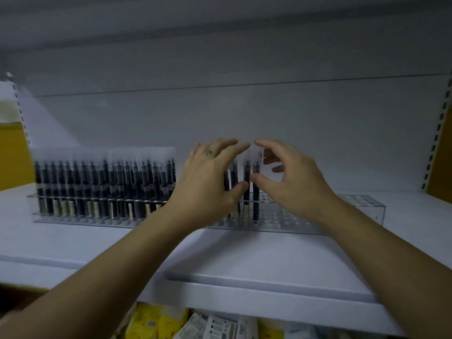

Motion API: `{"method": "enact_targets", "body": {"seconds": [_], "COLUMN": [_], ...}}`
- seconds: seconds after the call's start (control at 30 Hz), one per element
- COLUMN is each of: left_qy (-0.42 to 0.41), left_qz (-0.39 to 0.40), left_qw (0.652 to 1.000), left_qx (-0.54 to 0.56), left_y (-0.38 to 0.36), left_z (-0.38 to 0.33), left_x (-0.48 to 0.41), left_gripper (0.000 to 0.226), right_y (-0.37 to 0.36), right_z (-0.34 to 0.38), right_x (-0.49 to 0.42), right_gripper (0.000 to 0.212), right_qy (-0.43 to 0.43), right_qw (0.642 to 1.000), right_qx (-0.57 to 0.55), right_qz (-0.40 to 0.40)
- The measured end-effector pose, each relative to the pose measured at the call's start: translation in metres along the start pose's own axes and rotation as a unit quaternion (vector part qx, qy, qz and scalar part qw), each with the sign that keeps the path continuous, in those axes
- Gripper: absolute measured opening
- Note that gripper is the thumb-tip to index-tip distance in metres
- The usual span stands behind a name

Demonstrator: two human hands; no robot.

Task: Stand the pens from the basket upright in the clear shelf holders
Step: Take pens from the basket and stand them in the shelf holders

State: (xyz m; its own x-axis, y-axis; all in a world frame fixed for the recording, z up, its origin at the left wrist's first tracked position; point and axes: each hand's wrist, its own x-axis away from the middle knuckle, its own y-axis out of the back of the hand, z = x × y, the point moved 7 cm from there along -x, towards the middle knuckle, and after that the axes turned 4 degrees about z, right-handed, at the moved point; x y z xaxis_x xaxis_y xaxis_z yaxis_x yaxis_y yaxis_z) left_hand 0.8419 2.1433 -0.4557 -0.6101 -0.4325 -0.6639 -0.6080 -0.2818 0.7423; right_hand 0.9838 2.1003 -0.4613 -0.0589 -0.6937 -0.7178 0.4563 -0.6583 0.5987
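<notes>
Landmark: the clear holder [342, 209], a long see-through rack of round holes standing on the white shelf [220, 255].
Pens, main block: dark pens [105, 182] with pale caps stand upright, packed close, and fill the left stretch of the clear holder.
Pens, middle: a few more stand upright near the centre of the clear holder; two of them [247, 189] stand side by side in the gap between the two hands, and others are partly hidden behind the left hand.
Holder, right stretch: bare holes show from just right of the middle pens to the right end of the clear holder.
Left hand: the left hand [208, 182] is above the middle of the clear holder, with fingers spread and arched over the pen caps and the thumb against a pen barrel. Blur hides whether it really grips.
Right hand: the right hand [291, 182] is just right of the middle pens, fingers curved like a claw. Its thumb tip is at the rightmost pen and its forefinger arches above the caps. I cannot tell whether it pinches the pen.
Hands to each other: the forefinger tips nearly meet above the middle of the clear holder.
Below the clear holder: yellow and white packets [171, 324] lie under the shelf edge.
Far right of the clear holder: a slotted upright [437, 133] runs up the back wall.
</notes>
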Motion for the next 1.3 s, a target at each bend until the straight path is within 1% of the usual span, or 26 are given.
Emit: {"method": "enact_targets", "body": {"seconds": [0.1,0.2,0.37,0.47,0.6,0.7,0.83,0.93,1.03,1.17,1.23,1.3], "left_qy": [-0.026,-0.042,-0.062,-0.065,-0.058,-0.037,-0.008,0.035,0.094,0.152,0.175,0.212], "left_qz": [-0.012,-0.019,-0.029,-0.028,-0.024,-0.03,0.011,0.06,0.129,0.259,0.33,0.384], "left_qw": [0.999,0.999,0.998,0.997,0.998,0.998,0.998,0.995,0.983,0.952,0.926,0.896], "left_qx": [-0.019,-0.029,-0.004,0.003,0.03,0.047,0.069,0.076,0.087,0.066,0.053,0.065], "left_y": [0.007,0.015,0.028,0.033,0.033,0.027,0.004,-0.024,-0.064,-0.132,-0.169,-0.204], "left_z": [-0.003,-0.007,-0.012,-0.01,-0.005,0.001,0.011,0.024,0.037,0.045,0.048,0.05], "left_x": [0.01,0.018,0.05,0.081,0.132,0.171,0.224,0.267,0.31,0.363,0.388,0.413], "left_gripper": [0.068,0.065,0.058,0.053,0.046,0.041,0.041,0.043,0.045,0.054,0.058,0.06], "right_y": [0.004,0.005,-0.005,-0.011,-0.03,-0.049,-0.087,-0.127,-0.174,-0.231,-0.252,-0.271], "right_z": [0.008,0.022,0.051,0.072,0.103,0.116,0.12,0.108,0.08,0.038,0.02,0.007], "right_x": [0.002,0.016,0.063,0.092,0.134,0.163,0.204,0.241,0.28,0.335,0.362,0.388], "right_gripper": [0.07,0.074,0.077,0.071,0.059,0.051,0.044,0.044,0.051,0.064,0.067,0.068], "right_qy": [-0.007,-0.008,-0.011,0.011,0.068,0.087,0.095,0.064,-0.018,-0.122,-0.165,-0.197], "right_qw": [0.999,0.996,0.994,0.995,0.994,0.993,0.994,0.997,0.991,0.954,0.934,0.913], "right_qx": [0.044,0.089,0.101,0.096,0.079,0.071,0.039,0.033,0.02,0.014,0.009,0.009], "right_qz": [0.011,0.011,0.031,0.023,-0.013,-0.029,-0.021,0.025,0.129,0.272,0.316,0.358]}}
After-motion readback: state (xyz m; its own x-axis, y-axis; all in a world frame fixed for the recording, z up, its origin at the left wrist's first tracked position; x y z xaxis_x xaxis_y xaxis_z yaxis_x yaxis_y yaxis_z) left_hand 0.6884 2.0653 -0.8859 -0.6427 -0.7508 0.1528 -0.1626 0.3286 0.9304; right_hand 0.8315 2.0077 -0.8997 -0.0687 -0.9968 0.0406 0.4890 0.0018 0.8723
